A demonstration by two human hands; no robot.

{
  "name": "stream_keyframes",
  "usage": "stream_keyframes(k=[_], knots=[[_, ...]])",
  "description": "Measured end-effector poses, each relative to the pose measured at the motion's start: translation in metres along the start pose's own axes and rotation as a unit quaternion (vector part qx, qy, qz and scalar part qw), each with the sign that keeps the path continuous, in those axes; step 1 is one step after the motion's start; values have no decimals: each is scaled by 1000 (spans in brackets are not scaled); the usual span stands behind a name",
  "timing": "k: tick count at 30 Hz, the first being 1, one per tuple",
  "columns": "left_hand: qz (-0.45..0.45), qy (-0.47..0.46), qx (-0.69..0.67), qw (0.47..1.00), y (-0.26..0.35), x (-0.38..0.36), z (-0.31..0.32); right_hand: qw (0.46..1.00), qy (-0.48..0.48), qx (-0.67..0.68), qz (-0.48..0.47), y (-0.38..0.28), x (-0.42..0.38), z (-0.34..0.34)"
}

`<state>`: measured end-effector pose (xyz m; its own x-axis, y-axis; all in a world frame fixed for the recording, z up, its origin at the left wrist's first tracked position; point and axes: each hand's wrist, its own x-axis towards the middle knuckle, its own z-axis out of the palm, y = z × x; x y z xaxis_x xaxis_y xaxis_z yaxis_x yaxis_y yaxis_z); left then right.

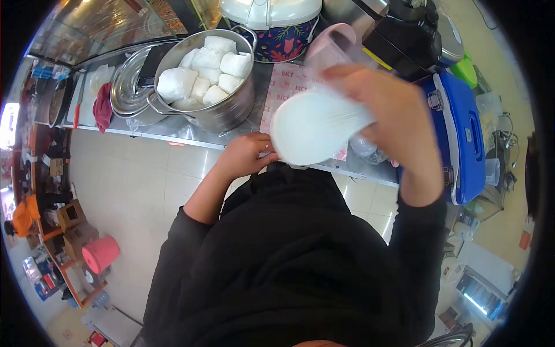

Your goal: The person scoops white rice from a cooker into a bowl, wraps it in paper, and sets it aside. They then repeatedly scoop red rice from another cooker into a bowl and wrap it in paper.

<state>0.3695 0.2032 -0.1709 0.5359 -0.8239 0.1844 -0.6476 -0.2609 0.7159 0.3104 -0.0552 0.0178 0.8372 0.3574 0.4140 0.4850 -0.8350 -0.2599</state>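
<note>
Counter [263, 87]: metal
Floor [139, 179]: tiled
Far-left pot [231, 111]: white bundles [208, 75]
Our left hand [248, 155]: pinching white disc [309, 128]
Right hand [384, 107]: blurred, we can't tell

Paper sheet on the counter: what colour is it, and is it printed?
Pale pink paper sheet with red lettering; the head view shows it, partly covered.
</note>
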Motion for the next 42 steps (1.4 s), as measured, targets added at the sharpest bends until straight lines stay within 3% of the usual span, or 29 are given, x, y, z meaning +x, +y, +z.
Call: stream_keyframes(k=[3,4,5,7,8,11,12,15,18,21,22,23,25,27,28,29,30,31,32,33,34,36,39,42], knots=[[-69,-46,-8,997,12,1,-16,990,-116,55,55,14,-21,83],[-52,-53,-10,997,12,2,-20,980,-157,74,100,19,-36,109],[-91,-110,-19,990,13,2,-24,965,-199,92,143,22,-47,127],[-170,-221,-41,959,14,2,-31,941,-108,248,204,17,-59,147],[-134,-142,-89,977,21,1,-30,913,-62,326,237,11,-63,153],[-126,-131,-131,975,29,7,-25,882,-17,429,197,-15,-53,153],[-62,-78,-124,987,33,11,-22,884,-8,428,187,-20,-52,155],[-75,-120,-179,974,41,24,-29,872,17,423,247,-25,-55,150],[-78,-123,-171,975,35,27,-22,907,58,368,197,-23,-59,144],[-108,-171,-158,967,25,48,-17,809,147,460,335,-11,-82,149],[-106,-129,-257,952,12,54,-5,684,179,560,431,-6,-94,142],[-155,-70,-392,904,0,60,7,535,204,641,510,0,-109,134],[-235,53,-628,740,-11,82,22,384,358,615,589,9,-148,140],[-91,87,-287,950,-20,99,25,370,456,544,600,18,-222,157],[0,91,-79,993,-18,105,19,373,496,483,618,15,-253,157],[88,89,135,983,-19,109,14,373,531,421,633,9,-280,155],[93,91,192,973,-27,111,12,349,546,362,670,2,-303,149],[98,94,251,958,-38,113,12,288,573,340,688,4,-342,149],[103,95,310,940,-48,114,11,286,605,341,660,10,-390,151],[89,101,325,936,-51,115,11,262,589,272,715,18,-409,138],[74,105,338,932,-52,115,13,198,717,306,595,33,-428,127],[45,120,344,930,-58,113,23,230,720,238,610,41,-394,87],[27,99,426,899,-61,107,27,307,709,216,597,84,-417,76],[17,96,448,889,-58,96,25,295,747,199,561,93,-389,71]])
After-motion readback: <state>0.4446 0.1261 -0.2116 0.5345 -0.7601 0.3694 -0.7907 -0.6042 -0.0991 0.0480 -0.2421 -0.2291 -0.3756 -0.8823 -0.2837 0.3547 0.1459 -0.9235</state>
